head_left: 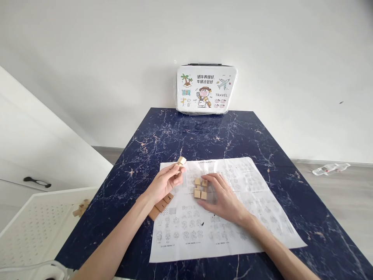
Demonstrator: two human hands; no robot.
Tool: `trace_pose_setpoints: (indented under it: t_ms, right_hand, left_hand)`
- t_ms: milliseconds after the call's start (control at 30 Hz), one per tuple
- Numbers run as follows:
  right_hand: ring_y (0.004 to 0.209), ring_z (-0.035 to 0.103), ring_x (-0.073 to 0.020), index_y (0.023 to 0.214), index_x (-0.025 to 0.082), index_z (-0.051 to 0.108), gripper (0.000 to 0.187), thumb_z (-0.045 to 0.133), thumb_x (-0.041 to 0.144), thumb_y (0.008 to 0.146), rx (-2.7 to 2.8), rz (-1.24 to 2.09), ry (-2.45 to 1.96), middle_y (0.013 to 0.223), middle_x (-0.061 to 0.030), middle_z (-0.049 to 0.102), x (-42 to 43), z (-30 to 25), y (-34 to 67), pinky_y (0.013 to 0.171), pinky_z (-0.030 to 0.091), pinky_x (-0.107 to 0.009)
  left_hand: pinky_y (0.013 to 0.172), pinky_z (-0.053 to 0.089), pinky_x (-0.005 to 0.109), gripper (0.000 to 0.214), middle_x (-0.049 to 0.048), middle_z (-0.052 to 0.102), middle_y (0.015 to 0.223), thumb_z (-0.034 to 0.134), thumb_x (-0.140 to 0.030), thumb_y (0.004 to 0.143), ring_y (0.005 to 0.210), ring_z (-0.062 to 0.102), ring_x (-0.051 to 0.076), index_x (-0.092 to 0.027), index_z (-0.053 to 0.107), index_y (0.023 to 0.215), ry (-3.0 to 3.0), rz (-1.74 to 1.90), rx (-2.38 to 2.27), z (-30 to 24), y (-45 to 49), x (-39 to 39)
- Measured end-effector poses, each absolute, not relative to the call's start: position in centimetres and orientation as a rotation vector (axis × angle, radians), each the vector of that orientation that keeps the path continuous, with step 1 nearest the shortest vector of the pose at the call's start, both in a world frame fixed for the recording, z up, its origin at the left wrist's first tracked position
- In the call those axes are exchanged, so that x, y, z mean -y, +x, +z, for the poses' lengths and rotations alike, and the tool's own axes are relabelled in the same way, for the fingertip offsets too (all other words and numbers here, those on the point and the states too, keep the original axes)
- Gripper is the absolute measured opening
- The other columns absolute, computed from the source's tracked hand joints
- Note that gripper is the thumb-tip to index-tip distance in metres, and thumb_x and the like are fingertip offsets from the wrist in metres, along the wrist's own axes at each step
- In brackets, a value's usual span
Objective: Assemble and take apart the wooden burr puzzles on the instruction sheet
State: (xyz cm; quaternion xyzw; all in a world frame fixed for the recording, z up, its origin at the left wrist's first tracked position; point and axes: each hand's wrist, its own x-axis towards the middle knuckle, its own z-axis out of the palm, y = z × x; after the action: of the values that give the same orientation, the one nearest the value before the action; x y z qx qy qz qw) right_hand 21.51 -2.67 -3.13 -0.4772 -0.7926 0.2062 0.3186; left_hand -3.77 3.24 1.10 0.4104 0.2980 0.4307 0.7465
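My left hand [168, 179] is raised above the left part of a printed sheet [233, 241], its fingers pinching a small light wooden piece [182, 160]. On the sheet stands a cluster of small wooden blocks [197, 193] with gaps between their tops. My right hand [223, 197] curves around the cluster's right side, thumb at the near edge and fingertips at the far right block. Under my left wrist lie brown wooden pieces [161, 206] with dark marks, partly hidden by the arm.
The dark blue marbled table [186, 136] bears a white cartoon case [206, 89] at its far edge, against the wall. A white perforated bin [37, 217] stands at the left, with a wooden piece [81, 209] in it. A clear plastic bottle [329, 168] lies on the floor at right.
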Motion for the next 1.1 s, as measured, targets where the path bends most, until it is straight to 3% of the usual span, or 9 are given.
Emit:
trace_pose_setpoints:
  t_ms: [200,367,567,700,833,967,1100]
  right_hand:
    - [0.124,0.065,-0.0355,0.151,0.033,0.042,0.064,0.075,0.042,0.096,2.004,0.654,-1.294,0.139,-0.0125,0.062,2.7,-3.9,21.5,0.104,0.059,-0.06]
    - [0.103,0.07,-0.0295,0.143,0.03,0.047,0.06,0.079,0.042,0.094,1.833,0.696,-1.34,0.133,-0.0115,0.063,2.6,-4.0,21.4,0.091,0.064,-0.052]
    - [0.096,0.067,-0.0254,0.146,0.03,0.049,0.054,0.073,0.037,0.098,1.744,0.598,-1.248,0.14,-0.0131,0.056,2.8,-3.7,21.3,0.09,0.064,-0.05]
    - [0.089,0.065,-0.0243,0.148,0.033,0.05,0.053,0.072,0.033,0.1,1.776,0.495,-1.221,0.141,-0.0128,0.055,3.1,-3.3,21.2,0.089,0.064,-0.052]
    - [0.102,0.067,-0.0301,0.157,0.035,0.044,0.06,0.069,0.032,0.102,1.835,0.447,-1.17,0.14,-0.0136,0.057,3.5,-3.0,20.9,0.093,0.064,-0.056]
    - [0.115,0.068,-0.0334,0.159,0.034,0.04,0.06,0.066,0.031,0.105,1.853,0.459,-1.118,0.142,-0.0154,0.057,3.9,-3.0,20.4,0.088,0.067,-0.053]
    - [0.127,0.065,-0.0351,0.159,0.035,0.039,0.056,0.061,0.027,0.108,1.916,0.429,-1.05,0.143,-0.0152,0.053,4.2,-2.9,20.1,0.098,0.065,-0.056]
  left_hand:
    - [0.065,0.043,0.03,0.044,0.0084,0.069,0.103,0.068,-0.056,0.102,0.062,0.054,0.01,-0.015,0.069,0.119,1.033,0.949,-0.751,0.3,-3.6,-2.8]
    - [0.058,0.035,0.028,0.041,0.0041,0.066,0.094,0.061,-0.056,0.107,0.058,0.044,0.008,-0.016,0.068,0.112,1.197,0.93,-0.859,0.4,-3.2,-2.6]
    - [0.053,0.029,0.026,0.036,-0.0025,0.06,0.076,0.056,-0.056,0.109,0.052,0.035,0.009,-0.021,0.063,0.105,1.337,0.845,-0.912,0.5,-2.9,-2.1]
    - [0.055,0.033,0.027,0.036,-0.0004,0.06,0.077,0.058,-0.053,0.109,0.057,0.043,0.012,-0.02,0.07,0.117,1.475,0.77,-0.956,0.4,-2.7,-1.7]
    - [0.059,0.037,0.029,0.039,0.0029,0.064,0.083,0.049,-0.051,0.113,0.059,0.045,0.015,-0.021,0.072,0.117,1.557,0.741,-0.93,0.5,-2.6,-1.5]
    - [0.07,0.044,0.031,0.034,0.0034,0.065,0.087,0.046,-0.047,0.114,0.071,0.056,0.019,-0.024,0.07,0.121,1.6,0.714,-0.917,0.8,-2.6,-1.2]
    - [0.071,0.044,0.031,0.033,0.0026,0.066,0.089,0.042,-0.046,0.116,0.073,0.058,0.019,-0.024,0.066,0.124,1.739,0.663,-0.953,0.8,-2.5,-0.8]
